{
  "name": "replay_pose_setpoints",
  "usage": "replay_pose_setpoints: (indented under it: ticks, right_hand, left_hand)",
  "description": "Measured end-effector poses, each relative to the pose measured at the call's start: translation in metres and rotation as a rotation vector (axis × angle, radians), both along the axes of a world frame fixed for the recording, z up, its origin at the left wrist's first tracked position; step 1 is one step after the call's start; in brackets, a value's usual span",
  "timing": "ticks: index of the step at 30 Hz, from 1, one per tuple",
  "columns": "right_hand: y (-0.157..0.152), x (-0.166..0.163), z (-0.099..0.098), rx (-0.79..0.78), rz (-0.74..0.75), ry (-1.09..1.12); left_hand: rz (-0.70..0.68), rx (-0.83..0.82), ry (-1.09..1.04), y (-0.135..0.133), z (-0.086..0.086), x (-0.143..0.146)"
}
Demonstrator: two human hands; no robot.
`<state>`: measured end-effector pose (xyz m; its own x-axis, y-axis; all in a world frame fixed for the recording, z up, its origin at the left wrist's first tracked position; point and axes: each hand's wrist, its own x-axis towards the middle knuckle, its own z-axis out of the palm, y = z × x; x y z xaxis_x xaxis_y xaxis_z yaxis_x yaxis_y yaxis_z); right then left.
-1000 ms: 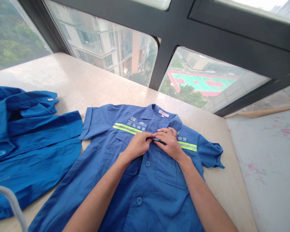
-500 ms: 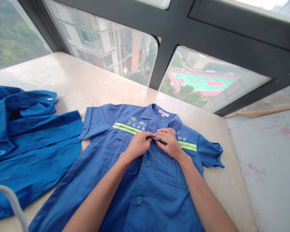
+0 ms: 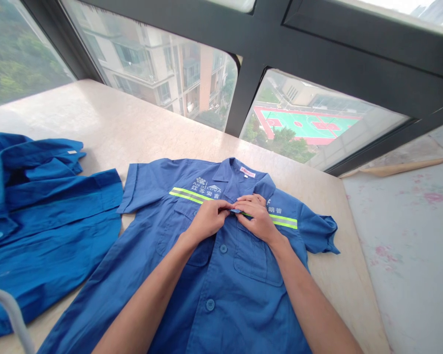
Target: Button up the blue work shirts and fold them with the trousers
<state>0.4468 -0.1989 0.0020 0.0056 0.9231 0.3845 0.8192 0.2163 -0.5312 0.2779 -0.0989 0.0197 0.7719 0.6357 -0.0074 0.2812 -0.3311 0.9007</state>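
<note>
Pale tube [image 3: 13, 309]: curves up from the lower left corner, nearest to me.
Blue shirt [image 3: 221, 278]: lies face up on the counter [image 3: 107, 123], short sleeves spread, its lower front between my forearms [image 3: 147, 295].
Round buttons [image 3: 210, 305]: two show along the shirt's front, one above the other.
Crumpled blue garment [image 3: 55, 231]: rests on the counter at left, just beside the shirt.
Left grip [image 3: 209, 219]: closed, thumb against forefinger, pinching the shirt's front edge at the chest.
Right grip [image 3: 258, 219]: meets it there, closed on the same small fold [image 3: 236, 211] of cloth; whether a button sits inside, I cannot tell.
Yellow-and-silver stripe [image 3: 188, 195]: crosses the chest on either side of my grips, beneath white lettering [image 3: 205, 192].
Collar [image 3: 221, 174]: spreads open beyond, a label [image 3: 247, 172] inside.
Window frame [image 3: 258, 39]: stands dark along the counter's far edge.
Outside: an apartment building [image 3: 143, 59], trees [image 3: 15, 64] and a green-and-red sports court [image 3: 310, 123] far below.
</note>
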Motion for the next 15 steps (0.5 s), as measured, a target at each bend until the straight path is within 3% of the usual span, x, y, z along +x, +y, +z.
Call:
replay_pose_setpoints:
  ticks: [15]
  right_hand:
    - [0.0015,0.0001,0.0009,0.005,0.026,0.068]
  left_hand:
    - [-0.011,-0.122,-0.088,-0.0026,0.0076,-0.0038]
